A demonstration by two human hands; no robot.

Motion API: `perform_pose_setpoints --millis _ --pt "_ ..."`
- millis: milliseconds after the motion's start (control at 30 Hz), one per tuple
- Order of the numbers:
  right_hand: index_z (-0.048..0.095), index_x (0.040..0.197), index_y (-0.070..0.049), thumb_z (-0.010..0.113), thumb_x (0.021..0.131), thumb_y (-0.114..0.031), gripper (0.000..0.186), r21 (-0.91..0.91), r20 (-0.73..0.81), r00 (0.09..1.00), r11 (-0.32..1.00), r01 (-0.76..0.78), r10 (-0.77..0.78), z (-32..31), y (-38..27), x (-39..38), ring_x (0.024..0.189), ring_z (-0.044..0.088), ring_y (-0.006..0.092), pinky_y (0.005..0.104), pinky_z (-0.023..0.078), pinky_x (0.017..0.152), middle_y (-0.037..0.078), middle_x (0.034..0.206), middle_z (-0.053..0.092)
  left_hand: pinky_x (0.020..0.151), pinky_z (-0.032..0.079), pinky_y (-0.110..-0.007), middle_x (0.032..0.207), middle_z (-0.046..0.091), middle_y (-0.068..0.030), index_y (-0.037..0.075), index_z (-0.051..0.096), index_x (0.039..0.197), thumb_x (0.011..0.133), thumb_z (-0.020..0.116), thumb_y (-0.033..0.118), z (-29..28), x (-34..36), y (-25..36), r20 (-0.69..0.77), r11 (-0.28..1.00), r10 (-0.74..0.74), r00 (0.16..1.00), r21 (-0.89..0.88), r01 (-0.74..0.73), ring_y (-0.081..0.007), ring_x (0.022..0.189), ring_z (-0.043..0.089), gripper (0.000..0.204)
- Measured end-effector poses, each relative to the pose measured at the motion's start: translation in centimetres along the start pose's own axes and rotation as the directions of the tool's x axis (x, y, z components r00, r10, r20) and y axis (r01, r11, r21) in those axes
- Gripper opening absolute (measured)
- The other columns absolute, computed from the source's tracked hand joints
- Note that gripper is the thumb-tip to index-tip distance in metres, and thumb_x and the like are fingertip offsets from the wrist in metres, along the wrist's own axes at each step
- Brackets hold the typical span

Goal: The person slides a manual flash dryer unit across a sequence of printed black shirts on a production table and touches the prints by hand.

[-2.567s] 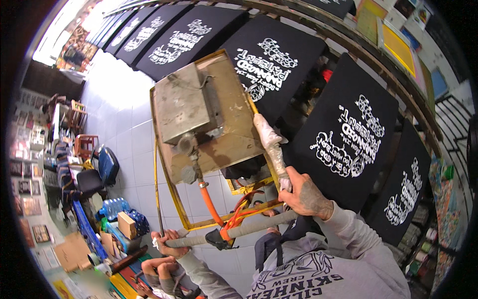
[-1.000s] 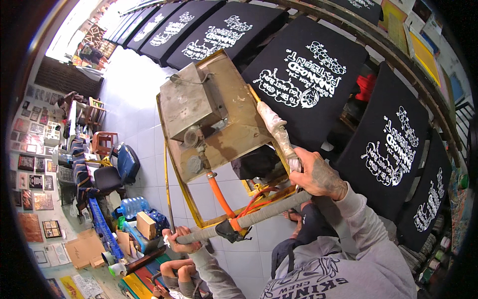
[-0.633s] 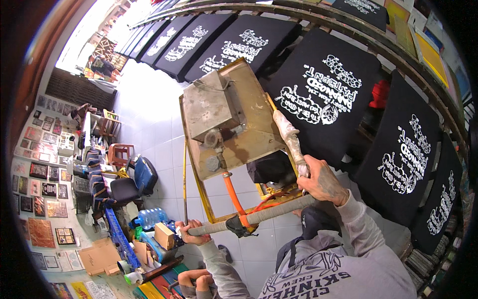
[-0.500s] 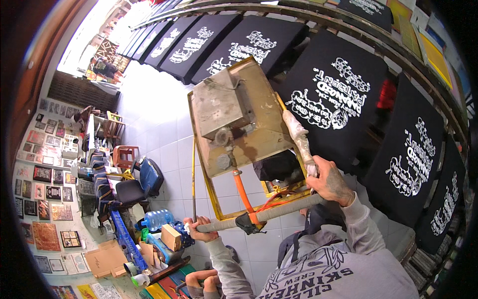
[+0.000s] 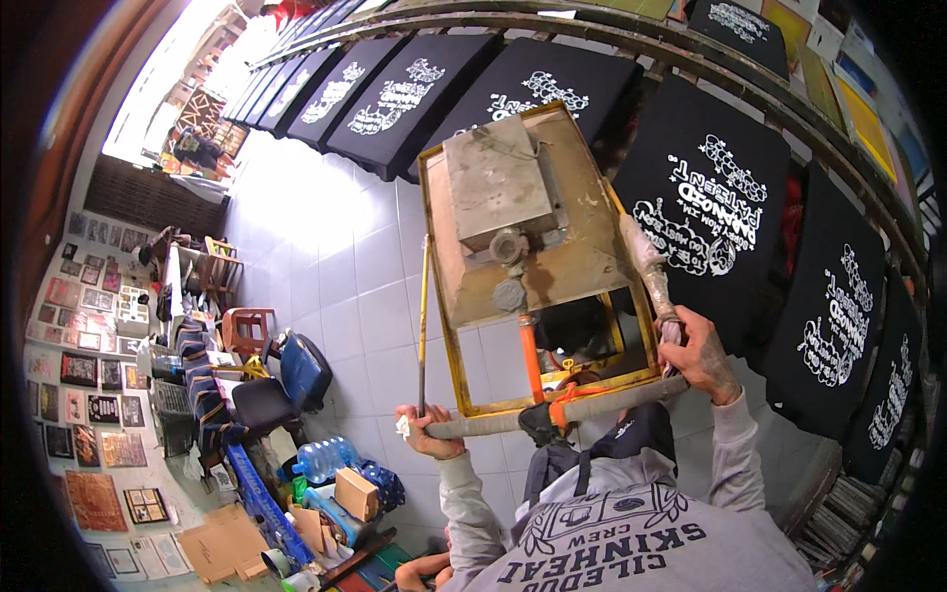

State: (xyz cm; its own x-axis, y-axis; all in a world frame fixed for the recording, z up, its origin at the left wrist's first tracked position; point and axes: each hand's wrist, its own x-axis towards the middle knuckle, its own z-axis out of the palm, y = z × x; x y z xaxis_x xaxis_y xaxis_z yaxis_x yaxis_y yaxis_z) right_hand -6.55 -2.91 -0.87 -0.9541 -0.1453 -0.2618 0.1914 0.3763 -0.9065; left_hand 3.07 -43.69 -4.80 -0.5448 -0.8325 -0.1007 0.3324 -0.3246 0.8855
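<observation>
A metal box (image 5: 493,178) with a valve sits on a dented tan panel (image 5: 582,266) inside a yellow metal frame (image 5: 452,365). An orange hose (image 5: 531,360) runs down from the valve to a dark bundle on a grey-taped bar (image 5: 488,425). My left hand (image 5: 431,431) is closed round the bar's left end, where a thin upright rod meets it. My right hand (image 5: 695,350) grips a padded handle (image 5: 643,255), wrapped in pale material, on the frame's right side. The device is held beside a row of boards covered in black shirts (image 5: 671,148) with white prints.
A long rail (image 5: 543,22) runs behind the boards. At the left stand chairs (image 5: 296,370), water jugs (image 5: 324,456), cardboard (image 5: 222,543) and a wall with framed prints (image 5: 79,370). A person (image 5: 197,148) is at the far end; another person's arm or leg (image 5: 419,572) shows at the bottom.
The device and both my hands have shifted right in the view, and the device sits more upright in the picture. The boards and room have also shifted as my view moved.
</observation>
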Motion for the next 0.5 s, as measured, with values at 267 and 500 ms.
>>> perform_pose_setpoints --millis 267,500 --pt "0.061 0.117 0.001 0.061 0.086 -0.005 0.031 0.117 -0.056 0.993 0.989 -0.094 0.101 2.9 -1.3 1.7 0.066 0.062 0.0103 0.0281 0.051 0.059 0.003 0.077 0.063 0.045 0.039 -0.028 0.061 0.038 0.0012 0.008 0.046 0.091 0.085 0.057 0.008 3.8 6.0 -0.7 -0.005 0.997 0.071 0.997 0.021 -0.071 -0.012 0.047 0.04 0.013" --pt "0.061 0.131 0.001 0.056 0.099 -0.009 0.033 0.088 -0.036 0.999 0.996 -0.032 0.035 1.9 -0.3 4.6 0.068 0.057 0.0063 0.023 0.047 0.063 -0.001 0.079 0.062 0.055 0.053 -0.037 0.109 0.057 -0.0117 0.001 0.061 0.076 0.095 0.059 0.018 3.4 11.8 -5.0 0.311 0.945 0.227 0.923 0.158 -0.286 -0.0237 0.072 0.062 0.025"
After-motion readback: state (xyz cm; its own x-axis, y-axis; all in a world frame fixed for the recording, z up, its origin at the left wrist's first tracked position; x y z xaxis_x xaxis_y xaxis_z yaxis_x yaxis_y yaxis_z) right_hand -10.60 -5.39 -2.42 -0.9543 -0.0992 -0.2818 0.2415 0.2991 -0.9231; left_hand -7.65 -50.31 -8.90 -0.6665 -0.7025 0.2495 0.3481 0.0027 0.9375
